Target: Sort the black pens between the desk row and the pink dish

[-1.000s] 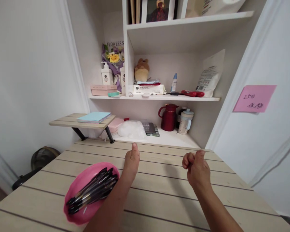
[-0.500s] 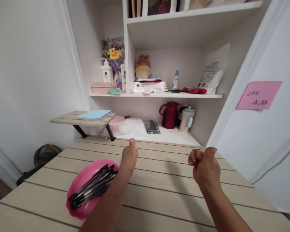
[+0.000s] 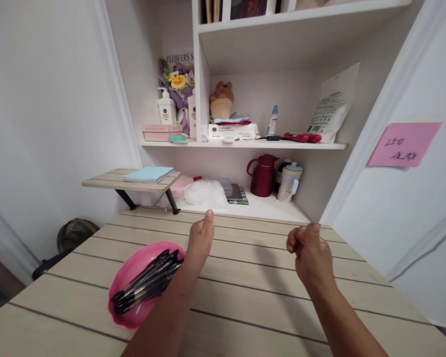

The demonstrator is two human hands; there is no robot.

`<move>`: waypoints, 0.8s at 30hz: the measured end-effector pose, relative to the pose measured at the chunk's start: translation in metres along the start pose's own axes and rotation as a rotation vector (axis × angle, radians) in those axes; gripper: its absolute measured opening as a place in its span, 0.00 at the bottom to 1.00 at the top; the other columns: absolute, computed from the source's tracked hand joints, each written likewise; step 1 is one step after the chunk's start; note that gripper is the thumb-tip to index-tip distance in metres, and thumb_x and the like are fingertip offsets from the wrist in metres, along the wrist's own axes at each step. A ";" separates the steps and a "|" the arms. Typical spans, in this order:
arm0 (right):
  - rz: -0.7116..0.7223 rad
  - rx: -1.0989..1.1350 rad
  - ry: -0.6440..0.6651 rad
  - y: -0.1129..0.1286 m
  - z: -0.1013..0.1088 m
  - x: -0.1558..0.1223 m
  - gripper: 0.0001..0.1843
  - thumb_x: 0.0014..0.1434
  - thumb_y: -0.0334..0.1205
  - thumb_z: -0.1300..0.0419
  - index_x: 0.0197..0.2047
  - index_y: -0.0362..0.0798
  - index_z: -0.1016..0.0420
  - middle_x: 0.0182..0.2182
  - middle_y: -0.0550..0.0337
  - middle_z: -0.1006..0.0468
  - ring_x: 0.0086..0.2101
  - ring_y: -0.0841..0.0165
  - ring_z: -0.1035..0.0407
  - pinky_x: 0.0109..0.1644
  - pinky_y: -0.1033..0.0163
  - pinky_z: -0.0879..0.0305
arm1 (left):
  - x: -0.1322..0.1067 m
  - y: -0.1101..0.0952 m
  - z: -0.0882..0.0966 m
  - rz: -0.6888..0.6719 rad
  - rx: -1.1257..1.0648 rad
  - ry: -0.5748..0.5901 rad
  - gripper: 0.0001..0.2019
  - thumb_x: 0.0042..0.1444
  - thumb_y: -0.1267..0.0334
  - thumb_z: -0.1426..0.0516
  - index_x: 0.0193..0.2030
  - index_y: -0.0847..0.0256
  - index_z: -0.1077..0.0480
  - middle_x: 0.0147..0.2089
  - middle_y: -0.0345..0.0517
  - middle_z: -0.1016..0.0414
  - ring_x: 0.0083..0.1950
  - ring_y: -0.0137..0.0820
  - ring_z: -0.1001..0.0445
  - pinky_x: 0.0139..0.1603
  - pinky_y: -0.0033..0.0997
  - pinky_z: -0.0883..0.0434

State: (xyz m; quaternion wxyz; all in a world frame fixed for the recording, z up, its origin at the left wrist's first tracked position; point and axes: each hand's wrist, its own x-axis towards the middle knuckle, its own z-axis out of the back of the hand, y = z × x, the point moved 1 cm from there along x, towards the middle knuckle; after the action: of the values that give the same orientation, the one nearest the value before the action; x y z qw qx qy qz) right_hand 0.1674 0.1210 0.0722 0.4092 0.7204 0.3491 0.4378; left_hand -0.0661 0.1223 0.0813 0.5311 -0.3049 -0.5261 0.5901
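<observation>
Head camera looks forward and down from above the tabletop (image 3: 238,302), forearms (image 3: 163,317) entering at bottom edge, both hands (image 3: 201,239) near in the lower half, shelf unit (image 3: 275,144) farther off across the top, walls (image 3: 40,109) flanking left and right.

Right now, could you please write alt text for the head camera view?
A person's left hand and right hand hover apart over a slatted table. At left is a pink bowl of black pens; behind, a red jug stands beneath a white shelf.
</observation>
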 end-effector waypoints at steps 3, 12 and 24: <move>-0.139 -0.145 0.156 -0.008 0.000 -0.005 0.15 0.51 0.52 0.46 0.27 0.47 0.36 0.22 0.61 0.29 0.18 0.74 0.39 0.21 0.66 0.44 | -0.003 -0.007 0.010 -0.096 0.057 -0.006 0.20 0.50 0.44 0.52 0.24 0.60 0.36 0.17 0.36 0.38 0.19 0.25 0.39 0.21 0.24 0.43; -0.229 -0.508 0.493 -0.049 0.017 -0.056 0.11 0.39 0.31 0.49 0.30 0.49 0.31 0.27 0.63 0.26 0.18 0.73 0.38 0.23 0.65 0.40 | -0.010 0.008 0.126 -0.046 0.959 0.237 0.18 0.45 0.61 0.44 0.45 0.60 0.30 0.47 0.50 0.27 0.47 0.35 0.30 0.44 0.27 0.37; -0.229 -0.522 0.748 -0.067 0.011 -0.104 0.07 0.48 0.42 0.45 0.24 0.47 0.33 0.16 0.69 0.42 0.19 0.75 0.49 0.22 0.67 0.52 | -0.042 0.049 0.142 0.160 1.184 0.291 0.09 0.43 0.71 0.46 0.31 0.64 0.27 0.38 0.60 0.24 0.40 0.42 0.26 0.36 0.32 0.34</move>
State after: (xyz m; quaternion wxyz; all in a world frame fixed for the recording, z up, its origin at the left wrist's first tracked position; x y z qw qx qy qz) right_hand 0.1291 0.0566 -0.0271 0.4687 0.3430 0.4279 0.6926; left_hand -0.2009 0.0458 0.0633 0.6308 -0.0742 -0.0068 0.7724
